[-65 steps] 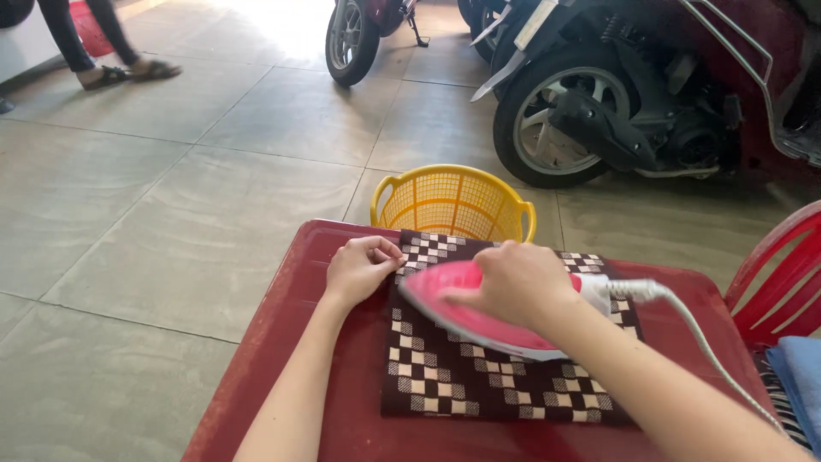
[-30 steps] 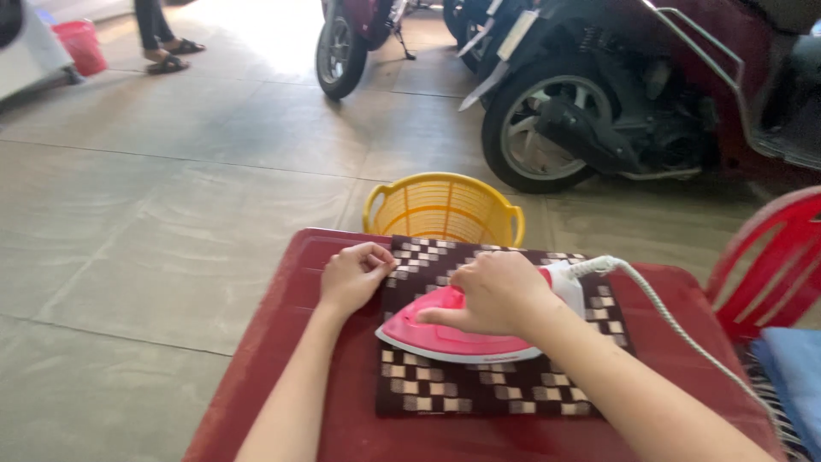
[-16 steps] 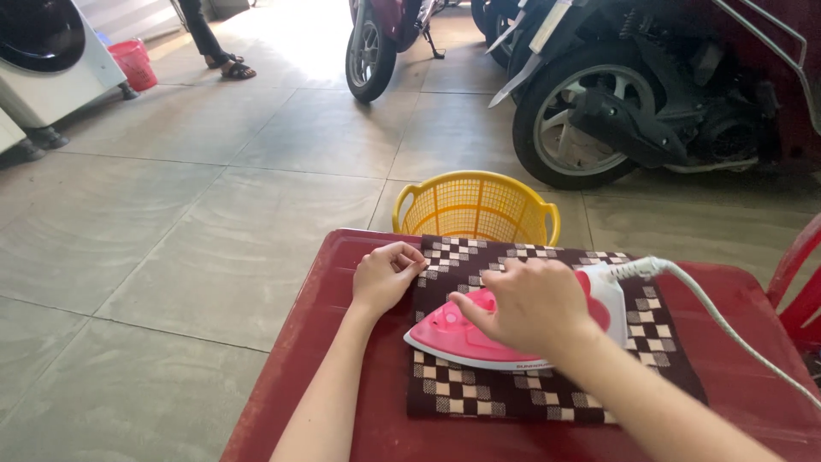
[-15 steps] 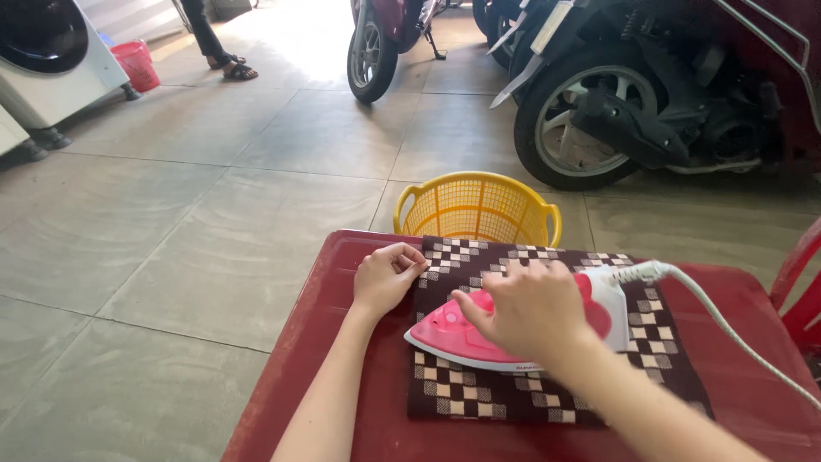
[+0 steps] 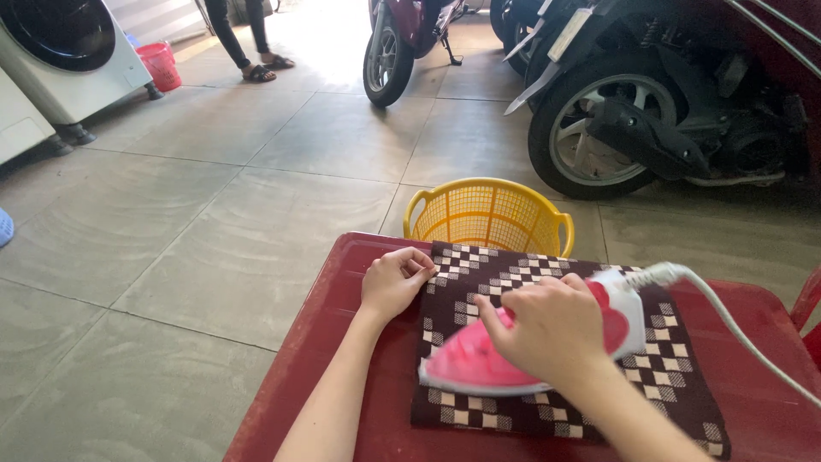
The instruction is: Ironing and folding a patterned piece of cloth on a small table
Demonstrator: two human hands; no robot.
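Observation:
A brown and white checked cloth lies flat on a red table. My right hand grips the handle of a pink and white iron, whose sole rests on the cloth with its tip pointing left. The iron's white cord trails off to the right. My left hand pinches the cloth's far left corner and presses it to the table.
A yellow plastic basket stands on the tiled floor just beyond the table. Parked motorbikes fill the far right. A washing machine and a red bucket are at the far left, near a standing person's legs.
The iron has slid left and towards me across the cloth. My left hand has stayed on the corner. My head has turned left, bringing the washing machine into view.

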